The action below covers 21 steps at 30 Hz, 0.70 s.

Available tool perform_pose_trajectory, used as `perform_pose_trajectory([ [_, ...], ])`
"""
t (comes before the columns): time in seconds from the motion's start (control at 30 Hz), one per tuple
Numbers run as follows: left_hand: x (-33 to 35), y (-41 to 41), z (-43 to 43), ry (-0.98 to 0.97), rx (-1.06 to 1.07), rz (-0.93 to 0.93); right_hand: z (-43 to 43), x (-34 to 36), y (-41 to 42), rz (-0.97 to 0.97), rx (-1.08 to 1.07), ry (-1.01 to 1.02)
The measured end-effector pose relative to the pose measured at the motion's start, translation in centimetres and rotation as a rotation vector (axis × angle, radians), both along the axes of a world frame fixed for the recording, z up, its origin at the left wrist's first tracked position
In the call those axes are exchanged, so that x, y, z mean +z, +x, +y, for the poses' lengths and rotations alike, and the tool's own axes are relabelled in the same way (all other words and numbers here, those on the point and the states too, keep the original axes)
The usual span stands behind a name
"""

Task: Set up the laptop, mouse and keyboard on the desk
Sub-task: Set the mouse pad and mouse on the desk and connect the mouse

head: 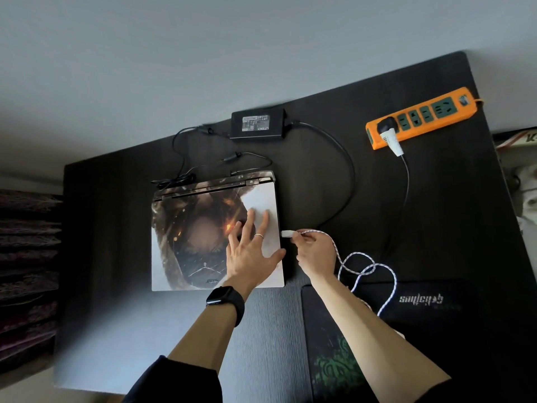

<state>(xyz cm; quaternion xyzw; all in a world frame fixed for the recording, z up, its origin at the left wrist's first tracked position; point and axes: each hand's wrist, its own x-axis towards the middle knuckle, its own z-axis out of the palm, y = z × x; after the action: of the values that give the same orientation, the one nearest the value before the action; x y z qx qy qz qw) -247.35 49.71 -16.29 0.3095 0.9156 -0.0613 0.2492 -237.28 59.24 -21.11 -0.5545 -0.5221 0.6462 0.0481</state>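
A closed laptop (186,237) with a dark picture on its white lid lies on the black desk (319,175). My left hand (250,248) rests flat on the lid's right part, fingers straight, thumb at the lid's right edge. My right hand (315,253) pinches the white plug (287,233) of a braided white cable (363,269), its tip at the laptop's right side. The cable loops back over a black mat. No mouse or keyboard shows.
A black power brick (257,125) lies behind the laptop, its cords running to the laptop's rear and to an orange power strip (421,117) at the back right. A black mouse mat (406,330) with a green logo covers the near right. Stacked dark cushions stand left of the desk.
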Motion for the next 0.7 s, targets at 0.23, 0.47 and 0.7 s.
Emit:
perform_pose_trajectory([
  [0.23, -0.1, -0.3, 0.3, 0.006, 0.010, -0.032, 0.5, 0.0, -0.6, -0.035, 0.012, -0.027],
  [0.47, 0.3, -0.4, 0.6, -0.025, 0.045, -0.092, -0.2, 2.0, 2.1, -0.101, 0.476, 0.260],
  [0.7, 0.0, 2.8, -1.4, 0.119, 0.004, -0.050, -4.3, 2.2, 10.9, -0.248, 0.866, 0.824],
])
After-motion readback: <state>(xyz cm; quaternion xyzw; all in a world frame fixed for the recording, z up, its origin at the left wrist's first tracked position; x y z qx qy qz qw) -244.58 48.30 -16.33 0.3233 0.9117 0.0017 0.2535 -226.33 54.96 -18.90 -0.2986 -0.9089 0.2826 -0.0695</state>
